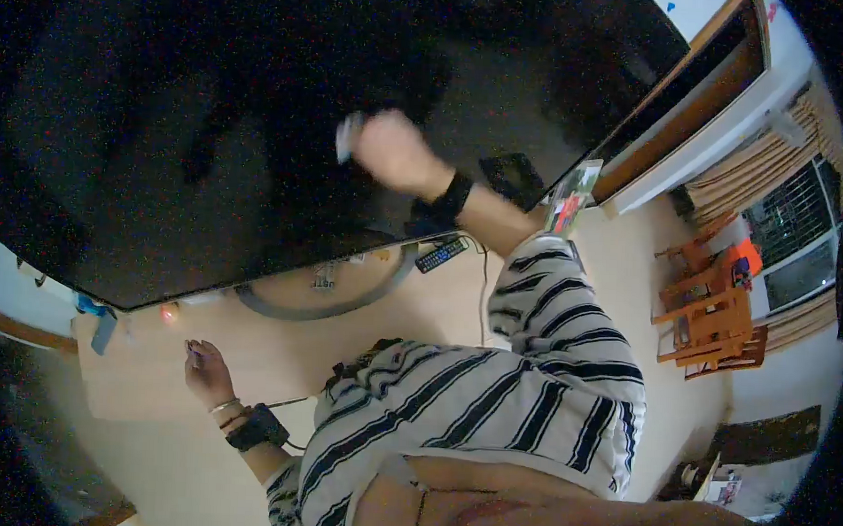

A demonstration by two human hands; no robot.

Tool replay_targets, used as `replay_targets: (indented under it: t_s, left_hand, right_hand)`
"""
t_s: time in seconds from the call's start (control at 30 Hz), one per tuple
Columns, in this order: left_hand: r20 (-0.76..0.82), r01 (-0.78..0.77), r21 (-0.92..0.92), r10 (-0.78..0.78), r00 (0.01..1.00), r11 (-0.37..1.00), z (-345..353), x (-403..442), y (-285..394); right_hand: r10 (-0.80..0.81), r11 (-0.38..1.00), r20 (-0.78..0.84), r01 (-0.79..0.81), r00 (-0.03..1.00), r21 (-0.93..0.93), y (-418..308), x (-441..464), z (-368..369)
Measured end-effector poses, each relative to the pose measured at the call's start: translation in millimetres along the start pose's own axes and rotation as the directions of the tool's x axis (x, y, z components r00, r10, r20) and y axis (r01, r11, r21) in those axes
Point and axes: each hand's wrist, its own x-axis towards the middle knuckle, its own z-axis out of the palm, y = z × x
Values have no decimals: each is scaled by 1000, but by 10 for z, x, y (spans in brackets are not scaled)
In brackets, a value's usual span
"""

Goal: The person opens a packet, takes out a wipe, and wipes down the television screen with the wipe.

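Note:
A large dark television screen (287,116) fills the upper part of the head view. In front of it is my right hand (393,151), its fingers closed round a pale cloth (349,138) that is blurred by motion. A black band circles that wrist. Lower left, my left hand (207,371) is held over the light table (144,373), fingers bent, with something small and dark at the fingertips that I cannot make out. Bangles and a black band are on the left wrist.
Below the screen lie a remote (442,255) and a curved grey stand (344,307). A small pinkish object (169,312) is at the left. A colourful packet (570,204) stands by the right forearm. Wooden chairs (720,323) and a curtained window are at the far right.

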Motion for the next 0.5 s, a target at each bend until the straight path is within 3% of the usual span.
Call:
replay_targets:
  t_s: [0.03,0.1,0.13,0.2,0.23,0.27,0.3,0.33,0.37,0.4,0.5]
  left_hand:
    - [-58,-29,18,30,998,999,64,-62,-29]
    - [-126,-58,43,63,990,997,51,-90,-49]
    - [-92,-49,59,54,994,997,-8,-54,-57]
    - [-56,-39,75,43,998,996,-62,4,-86]
    - [1,-15,71,15,1000,997,-52,15,-112]
    - [64,7,66,-11,998,998,-16,37,-140]
    - [70,4,59,-8,998,998,58,46,-173]
    - [63,-4,62,0,998,998,141,18,-192]
    - [54,-10,64,7,999,998,190,14,-212]
    - [53,-11,58,8,999,998,193,5,-214]
    - [102,13,71,-21,995,997,163,52,-169]
  right_hand:
    - [3,999,-435,13,900,34,263,125,-252]
    - [67,996,-849,-88,525,24,597,459,-703]
    - [72,996,-845,-87,530,30,530,487,-783]
    - [393,905,-728,-98,561,413,357,542,-863]
    - [126,980,-808,53,576,191,337,587,-608]
    - [418,837,-289,-241,861,491,62,445,-468]
    - [30,975,-528,92,849,203,-86,312,-28]
    - [139,869,-42,-101,989,484,-351,226,146]
    - [-26,881,8,19,1000,472,-560,65,472]
    - [-86,860,-38,94,996,502,-751,-169,870]
    - [-157,824,-133,204,979,528,-729,-341,1056]
